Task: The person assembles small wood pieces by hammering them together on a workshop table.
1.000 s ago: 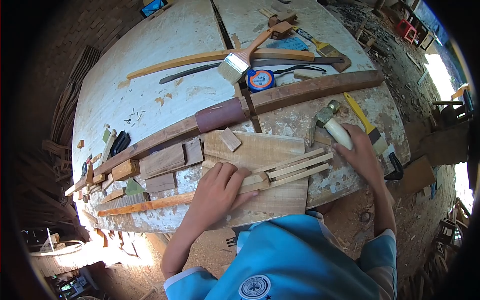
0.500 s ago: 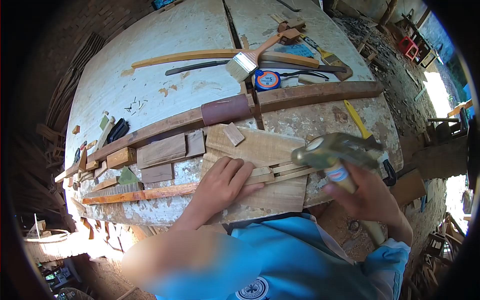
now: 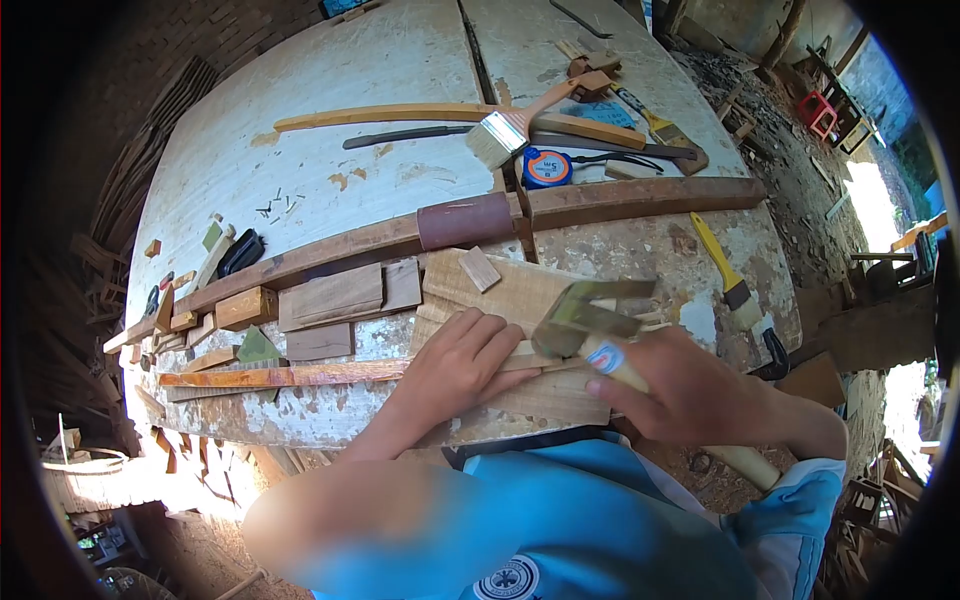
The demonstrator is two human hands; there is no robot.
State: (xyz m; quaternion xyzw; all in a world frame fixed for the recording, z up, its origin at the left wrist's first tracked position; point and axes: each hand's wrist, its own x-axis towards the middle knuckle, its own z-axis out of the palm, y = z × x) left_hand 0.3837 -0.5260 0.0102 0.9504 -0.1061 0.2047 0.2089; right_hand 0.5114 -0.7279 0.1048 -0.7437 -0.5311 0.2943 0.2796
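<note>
My left hand (image 3: pixel 460 365) is closed around a long narrow wooden strip (image 3: pixel 330 373), reddish-brown on its left part, and presses it over a flat light-brown board (image 3: pixel 560 398). In my right hand (image 3: pixel 680 388) is a claw hammer (image 3: pixel 590 320) with a pale wooden handle, gripped near its head. The hammer head is over the strip's right part, just right of my left fingers, and hides some of it. Whether the head touches the wood I cannot tell. A small wood block (image 3: pixel 479 269) lies on the board's upper edge.
Behind the board a long beam (image 3: pixel 650 200) crosses the worktable, with a sandpaper roll (image 3: pixel 464 221) on it. Farther back are a wide brush (image 3: pixel 497 138) and a tape measure (image 3: pixel 547 168). A yellow-handled brush (image 3: pixel 715 250) lies right. Wood pieces (image 3: pixel 330 297) lie left.
My right hand and the hammer have moved left, bringing the head closer to my left hand. My left hand keeps its hold on the strip. The whole view has shifted slightly.
</note>
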